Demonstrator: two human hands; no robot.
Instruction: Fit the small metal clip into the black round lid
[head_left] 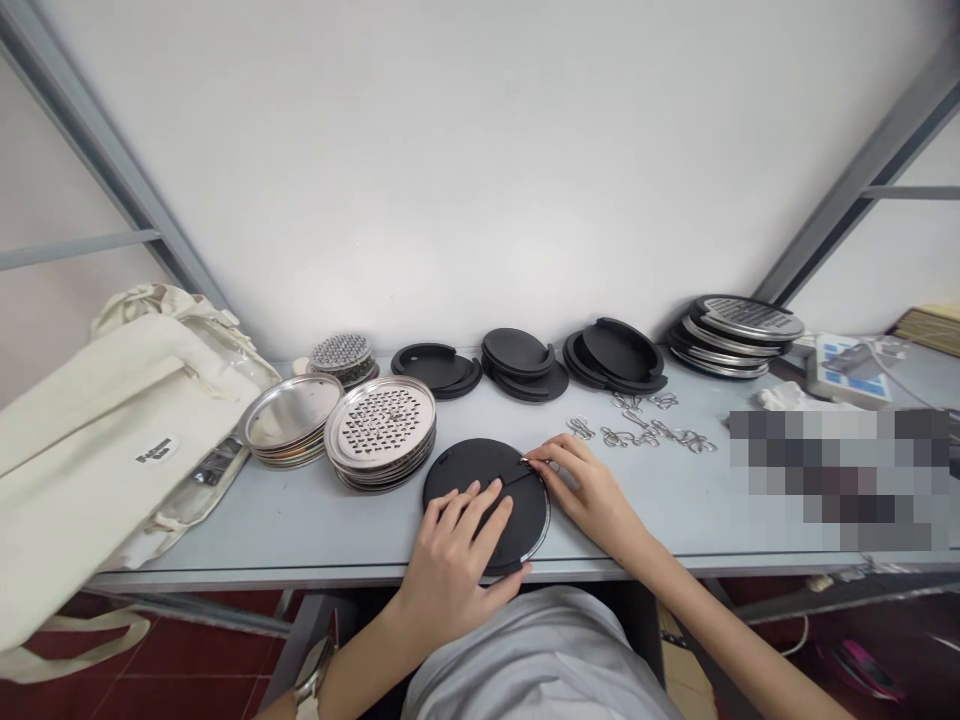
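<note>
On the table in front of me lies a round black disc with a silvery edge showing at its right. My left hand rests over its lower part with fingers spread, the thumb by the near edge. At the disc's upper right, my right hand pinches a small metal wire clip, mostly hidden by the fingertips. A thin dark line runs across the disc between both hands. Several loose bent wire clips are scattered just beyond my right hand.
Stacked metal grater discs and plain metal discs stand left. Black round holders line the wall. A stack of rimmed grater discs sits at back right. A cream bag covers the left end; a blurred patch hides the right.
</note>
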